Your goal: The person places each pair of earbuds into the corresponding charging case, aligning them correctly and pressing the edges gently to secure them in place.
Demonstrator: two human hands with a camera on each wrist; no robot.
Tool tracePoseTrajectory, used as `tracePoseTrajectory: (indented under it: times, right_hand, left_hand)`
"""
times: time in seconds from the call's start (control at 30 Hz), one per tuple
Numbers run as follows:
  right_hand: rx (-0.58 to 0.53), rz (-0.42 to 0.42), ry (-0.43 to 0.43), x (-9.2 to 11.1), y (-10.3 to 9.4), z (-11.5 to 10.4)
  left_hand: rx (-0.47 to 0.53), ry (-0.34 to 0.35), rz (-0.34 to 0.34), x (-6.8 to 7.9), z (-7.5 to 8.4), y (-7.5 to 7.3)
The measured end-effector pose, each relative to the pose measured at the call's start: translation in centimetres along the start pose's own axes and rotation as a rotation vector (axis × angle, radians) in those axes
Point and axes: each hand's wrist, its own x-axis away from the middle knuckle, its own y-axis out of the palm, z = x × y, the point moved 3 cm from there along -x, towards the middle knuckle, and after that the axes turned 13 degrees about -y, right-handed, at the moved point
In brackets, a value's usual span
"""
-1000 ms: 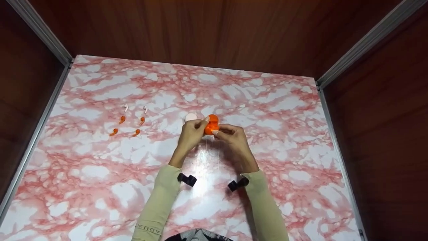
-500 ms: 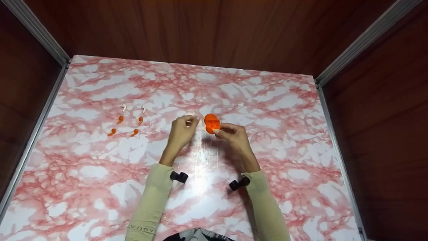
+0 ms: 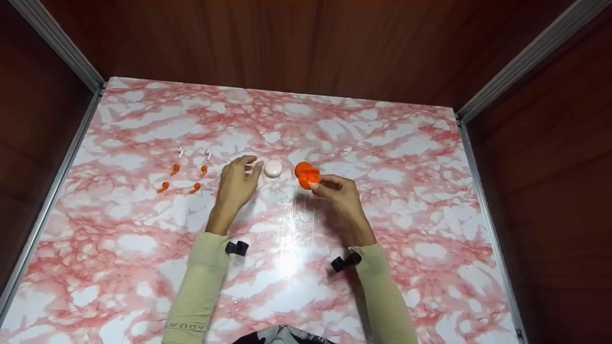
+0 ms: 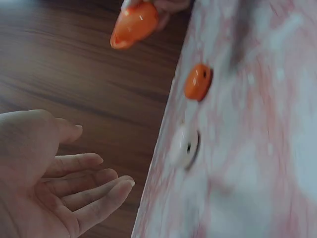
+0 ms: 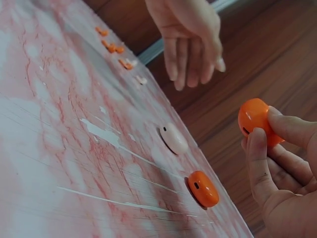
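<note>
My right hand [image 3: 340,193] pinches an orange earbud case [image 5: 255,116] between thumb and fingers, held up off the table. From the head view its lid looks raised, though the inside is too small to make out. Behind it, partly covered, a second orange earbud case [image 5: 204,189] sits on the table. Beside that one lies a pale pinkish-white earbud case [image 3: 273,168], closed. My left hand [image 3: 236,184] hovers just left of the white case with relaxed fingers and nothing in them; its palm [image 4: 29,183] shows bare in the left wrist view.
On the left of the marbled table [image 3: 143,286] lie two white earbuds [image 3: 180,152] and, nearer, several orange earbuds [image 3: 175,169], spaced in rows of two. Dark wood panels [image 3: 287,48] enclose the table at the back and sides.
My left hand has let go of the held orange case and moved left, its fingers loosening and uncovering the white case. My right hand keeps the case, shifted slightly right.
</note>
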Motion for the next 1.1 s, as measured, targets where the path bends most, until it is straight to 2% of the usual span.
tracePoseTrajectory:
  times: [0.33, 0.67, 0.93, 1.1]
  right_hand:
    - [-0.028, -0.003, -0.008, 0.2, -0.4, -0.2]
    - [-0.037, 0.027, 0.024, 0.2, -0.8, -0.2]
    - [0.034, 0.024, 0.013, -0.1, -1.0, -0.2]
    - [0.031, 0.024, 0.031, 0.0, -0.9, -0.2]
  left_hand:
    - [-0.154, 0.054, 0.114, 0.2, -3.2, -2.4]
    - [-0.300, 0.085, 0.179, 0.2, -6.4, -4.0]
    - [-0.432, 0.099, 0.220, 0.5, -8.8, -5.0]
    - [-0.474, 0.096, 0.210, 0.8, -9.8, -5.3]
